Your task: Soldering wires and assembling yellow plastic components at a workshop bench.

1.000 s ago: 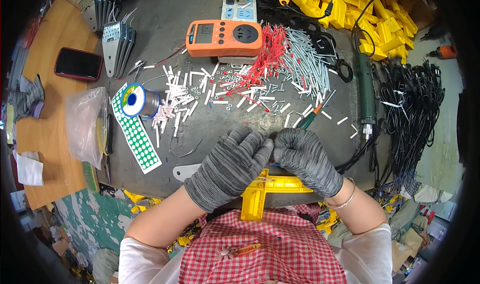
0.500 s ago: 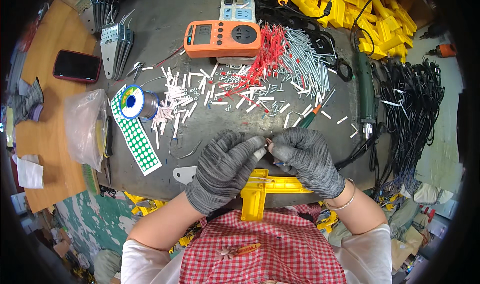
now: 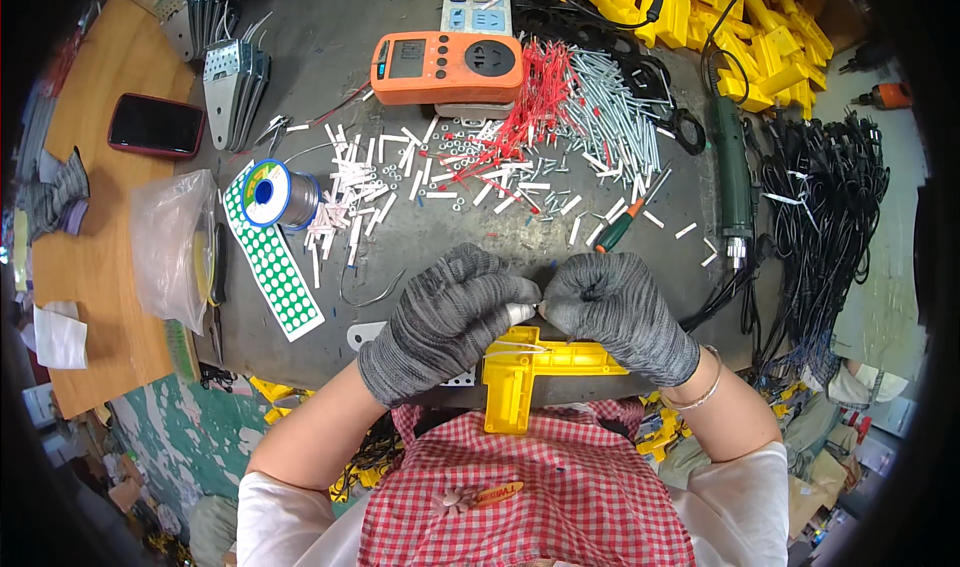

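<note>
**Two gloved hands pinch a small white piece over a yellow part**

Centre of frame, low. Left hand (image 3: 445,322) and right hand (image 3: 612,312), both in grey knit gloves, meet fingertip to fingertip just above the yellow plastic part (image 3: 530,367), which lies at the near edge of the dark bench (image 3: 400,27), against the person's checked apron.

Left hand: fingers curled in, thumb and forefinger closed on a small white sleeve (image 3: 520,313). Only its tip shows. Right hand: closed almost to a fist, pinching at the same spot; what it has, if anything besides the sleeve's other end, is too small to tell. A thin wire seems to run across the yellow part under the hands, likely kept low and close so the fine work stays steady.

Supplies sit within reach above the hands: loose white sleeves (image 3: 350,182) scattered centre-left, a bundle of red wires (image 3: 530,97) and grey pins (image 3: 610,107) upper centre. Solder spool (image 3: 280,195) at left, beside a strip of green dot stickers (image 3: 270,267). Orange meter (image 3: 445,64) top centre. Green screwdriver tool (image 3: 733,172) at right, beside coiled black cables (image 3: 825,207). Phone (image 3: 155,125) on the wooden board, upper left.
</note>
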Action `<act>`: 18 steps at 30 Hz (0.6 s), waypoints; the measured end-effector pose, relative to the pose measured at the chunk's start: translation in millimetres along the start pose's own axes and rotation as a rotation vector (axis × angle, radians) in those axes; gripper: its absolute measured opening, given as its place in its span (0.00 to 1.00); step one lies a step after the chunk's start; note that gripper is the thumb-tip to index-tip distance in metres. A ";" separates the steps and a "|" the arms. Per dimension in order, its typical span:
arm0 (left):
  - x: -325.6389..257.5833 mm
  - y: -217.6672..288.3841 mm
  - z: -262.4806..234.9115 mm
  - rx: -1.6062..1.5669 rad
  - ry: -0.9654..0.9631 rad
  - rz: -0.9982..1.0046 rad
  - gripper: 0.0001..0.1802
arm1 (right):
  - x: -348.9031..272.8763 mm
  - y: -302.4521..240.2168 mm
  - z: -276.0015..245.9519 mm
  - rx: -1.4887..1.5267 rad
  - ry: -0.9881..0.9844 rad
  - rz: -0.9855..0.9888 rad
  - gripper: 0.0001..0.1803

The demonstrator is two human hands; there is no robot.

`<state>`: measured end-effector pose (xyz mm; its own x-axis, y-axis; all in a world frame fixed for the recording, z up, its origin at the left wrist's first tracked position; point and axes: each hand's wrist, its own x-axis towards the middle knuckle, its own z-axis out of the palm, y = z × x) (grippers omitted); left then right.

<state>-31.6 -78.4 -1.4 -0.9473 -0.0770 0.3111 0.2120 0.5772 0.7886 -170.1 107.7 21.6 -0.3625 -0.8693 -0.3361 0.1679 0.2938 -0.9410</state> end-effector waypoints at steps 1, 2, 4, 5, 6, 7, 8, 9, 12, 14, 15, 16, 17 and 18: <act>-0.1 1.8 -0.3 -0.039 -0.013 -0.074 0.12 | -1.1 0.4 0.7 0.011 0.009 0.028 0.15; -0.3 3.5 -0.4 -0.078 -0.026 -0.148 0.12 | -1.8 0.6 0.9 0.022 0.017 0.055 0.17; -3.5 6.8 -0.3 -0.024 -0.025 -0.129 0.11 | -0.7 -7.1 -4.2 0.105 -0.019 0.126 0.19; -4.7 7.8 0.0 0.030 -0.023 -0.109 0.11 | -0.9 -11.4 -6.0 0.187 -0.056 0.196 0.22; -4.2 9.7 2.2 0.032 -0.021 -0.110 0.11 | -1.5 -15.0 -3.6 0.186 -0.059 0.195 0.22; -2.3 12.3 6.6 -0.043 -0.010 -0.098 0.10 | -1.6 -18.3 0.7 0.262 -0.072 0.183 0.24; -1.6 14.2 8.9 -0.117 0.001 -0.087 0.10 | -1.5 -20.0 3.0 0.338 -0.085 0.170 0.26; -1.4 15.1 8.6 -0.118 0.000 -0.083 0.10 | -2.1 -16.9 -0.1 0.337 -0.082 0.168 0.26; -0.4 15.0 4.7 -0.205 0.031 -0.258 0.11 | -8.8 -6.4 -17.2 0.329 -0.049 0.138 0.23; 2.3 10.8 1.0 -0.021 -0.044 -0.103 0.16 | -15.3 -5.5 -24.0 0.022 -0.042 0.281 0.20; 2.6 11.7 1.6 -0.019 -0.045 -0.104 0.16 | -15.7 -4.9 -21.9 0.023 -0.044 0.280 0.20; 3.0 13.2 2.7 -0.042 -0.095 -0.206 0.21 | -14.9 -4.4 -17.6 -0.123 0.004 0.185 0.17; 3.4 14.3 3.9 -0.064 -0.146 -0.309 0.25 | -13.9 -3.6 -13.3 -0.268 0.052 0.089 0.14; 5.0 14.7 5.2 -0.066 -0.150 -0.306 0.25 | -13.2 -0.7 -9.8 -0.267 0.057 0.090 0.14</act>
<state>-34.5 -66.0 9.0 -0.9930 -0.1155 -0.0227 -0.0771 0.4917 0.8673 -174.4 122.8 26.4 -0.4091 -0.8133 -0.4138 -0.0427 0.4700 -0.8816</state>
